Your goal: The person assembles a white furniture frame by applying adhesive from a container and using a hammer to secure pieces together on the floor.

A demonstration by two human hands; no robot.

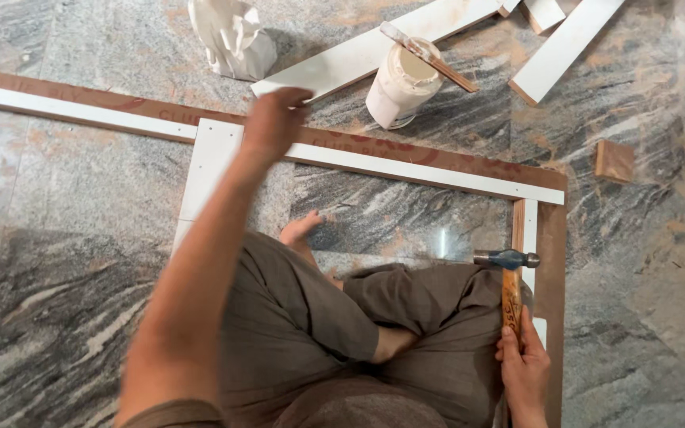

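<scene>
Left hand (275, 120), grip unclear, steadies the white-faced plywood frame (430, 170); right hand (523, 366) grips the wooden-handled hammer (509, 273)—strike squarely.

Grey-veined marble floor (57, 301), white-faced brown frame (438, 170), blue-headed hammer (509, 273).

Up at 12 o'clock there's a white tub (400, 85) with a flat wooden stick (430, 57) lying across its top. Crumpled white bag (231, 36) sits around 11, loose white strips (566, 46) at 1, and a small brown wood block (614, 161) at 2 on the grey marble floor (57, 317).
</scene>
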